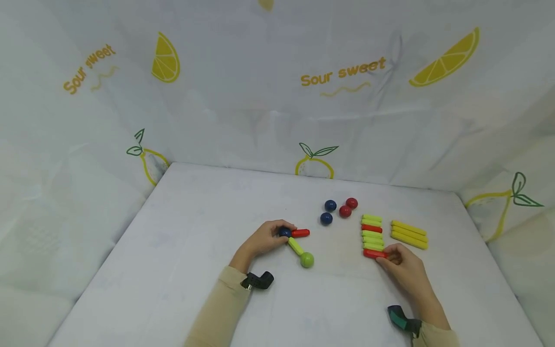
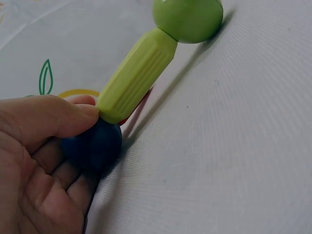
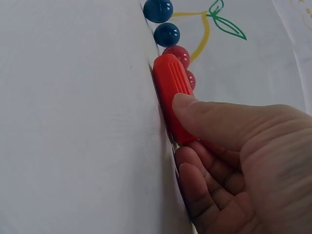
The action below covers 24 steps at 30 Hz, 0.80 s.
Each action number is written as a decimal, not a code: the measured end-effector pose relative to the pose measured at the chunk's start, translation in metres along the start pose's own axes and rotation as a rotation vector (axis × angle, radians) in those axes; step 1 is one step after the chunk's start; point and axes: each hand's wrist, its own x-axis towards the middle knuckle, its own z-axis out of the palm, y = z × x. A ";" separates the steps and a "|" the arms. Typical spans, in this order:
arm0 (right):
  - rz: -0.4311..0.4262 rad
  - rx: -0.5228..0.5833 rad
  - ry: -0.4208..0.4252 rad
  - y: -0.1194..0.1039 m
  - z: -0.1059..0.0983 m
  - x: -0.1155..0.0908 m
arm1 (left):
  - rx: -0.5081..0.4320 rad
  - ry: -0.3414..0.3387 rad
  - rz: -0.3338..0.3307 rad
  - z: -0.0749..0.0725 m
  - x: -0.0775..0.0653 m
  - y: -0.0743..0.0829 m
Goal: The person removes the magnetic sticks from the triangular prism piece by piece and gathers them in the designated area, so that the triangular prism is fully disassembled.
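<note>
My left hand (image 1: 265, 237) grips a dark blue ball (image 2: 92, 146) between thumb and curled fingers. From that ball a lime-green rod (image 2: 139, 75) runs to a green ball (image 1: 307, 260), and a red rod (image 1: 301, 233) points off to the right. On the right side of the table, my right hand (image 1: 406, 268) pinches another red rod (image 3: 171, 87) by its end with the thumb and fingers. This rod lies at the near end of a column of lime-green rods (image 1: 372, 240), which has one more red rod (image 1: 372, 228) in it.
Behind the hands sit two loose blue balls (image 1: 326, 219) and two dark red balls (image 1: 345, 211). Several longer yellow rods (image 1: 409, 234) lie side by side at the right. A white cloth wall (image 1: 243, 135) rises along the table's back edge.
</note>
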 end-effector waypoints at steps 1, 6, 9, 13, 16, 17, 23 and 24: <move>0.005 0.003 -0.006 0.000 0.000 0.000 | 0.001 -0.002 -0.002 0.000 0.000 -0.001; 0.065 0.038 -0.058 0.001 -0.001 0.001 | 0.001 -0.007 -0.001 -0.001 -0.001 -0.001; 0.102 0.068 -0.069 0.003 -0.002 0.000 | 0.001 -0.007 -0.011 -0.001 -0.001 0.001; 0.119 0.100 -0.035 0.003 -0.002 -0.002 | -0.005 -0.008 -0.022 0.000 -0.001 0.002; 0.107 0.108 0.002 0.004 -0.001 -0.003 | -0.010 -0.011 -0.021 0.001 -0.002 0.001; 0.101 0.114 0.012 0.004 -0.001 -0.003 | -0.006 -0.011 -0.021 0.001 -0.002 0.001; -0.002 0.176 0.062 -0.008 -0.006 -0.004 | 0.028 -0.003 0.001 0.000 0.000 0.000; -0.037 0.190 0.077 -0.011 -0.006 -0.003 | 0.030 0.000 0.010 -0.001 0.000 0.000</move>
